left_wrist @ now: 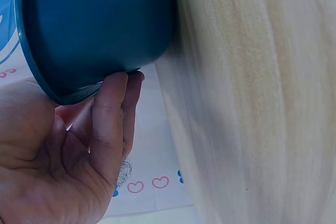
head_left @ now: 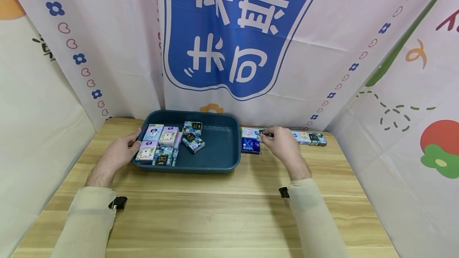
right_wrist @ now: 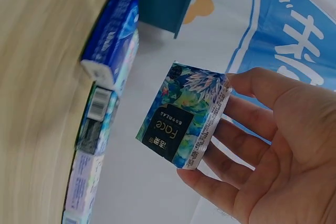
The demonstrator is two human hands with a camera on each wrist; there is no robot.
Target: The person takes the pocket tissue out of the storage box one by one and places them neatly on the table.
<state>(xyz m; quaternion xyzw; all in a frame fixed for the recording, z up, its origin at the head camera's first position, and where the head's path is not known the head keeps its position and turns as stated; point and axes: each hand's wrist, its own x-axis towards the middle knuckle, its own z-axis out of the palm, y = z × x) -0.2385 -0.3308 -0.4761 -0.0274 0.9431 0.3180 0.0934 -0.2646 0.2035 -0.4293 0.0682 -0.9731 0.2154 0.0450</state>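
My left hand [head_left: 116, 154] holds the left side of a dark teal plastic tray [head_left: 218, 144]; in the left wrist view its fingers [left_wrist: 109, 124] press the outer wall below the rim. Several small tissue packs [head_left: 168, 135] lie in the tray, mostly at its left end. Over the row to the right, my right hand [head_left: 285, 146] holds a floral tissue pack [right_wrist: 181, 114] marked "Face", gripped by its edges between thumb and fingers. Just beside the tray, a dark blue tissue pack [head_left: 250, 146] lies in front of the row of packs [head_left: 301, 137].
The row runs along the back edge of the wooden table [head_left: 201, 210], close to a printed cloth backdrop [head_left: 136, 71]. Cloth walls [head_left: 391, 162] also stand at both sides. A black strap piece [head_left: 118, 202] shows at each wrist.
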